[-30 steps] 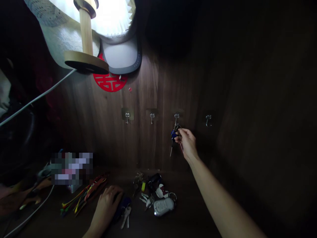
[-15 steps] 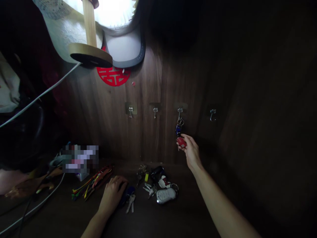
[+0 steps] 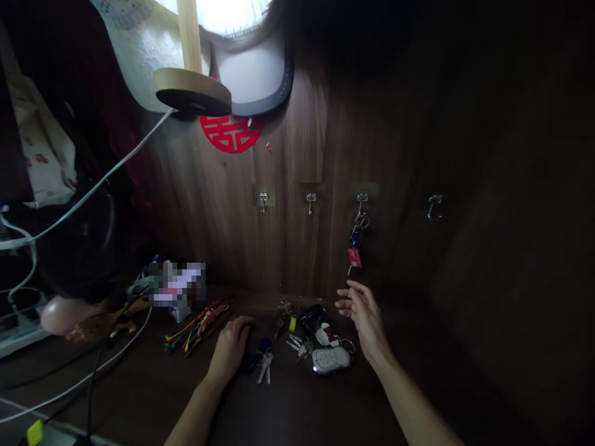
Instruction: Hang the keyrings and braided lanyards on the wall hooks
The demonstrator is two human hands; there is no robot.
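A bunch of keys with a blue charm and a red tag (image 3: 354,257) hangs from the third wall hook (image 3: 361,201). Just below it is my right hand (image 3: 365,316), fingers apart and touching nothing. My left hand (image 3: 231,345) rests on the dark wooden surface, holding nothing that I can see; its fingertips are partly hidden. Beside it lie keys (image 3: 264,367) with round blue fobs. Between my hands sits a loose group: a silver-grey remote (image 3: 331,359), a black fob (image 3: 313,314), a white charm (image 3: 326,335), a small yellow tag (image 3: 292,324) and several keys.
Two bare hooks (image 3: 263,199) are left of the hanging keys, and another hook (image 3: 435,204) is to the right. Colourful cords (image 3: 199,325) lie left. A lamp base (image 3: 193,90), caps (image 3: 251,74) and a white cable (image 3: 116,167) occupy the upper left.
My right hand has let go of the red tag and dropped below it; the keys now hang free from the hook. The view has shifted slightly, and my left hand stays beside the blue fobs.
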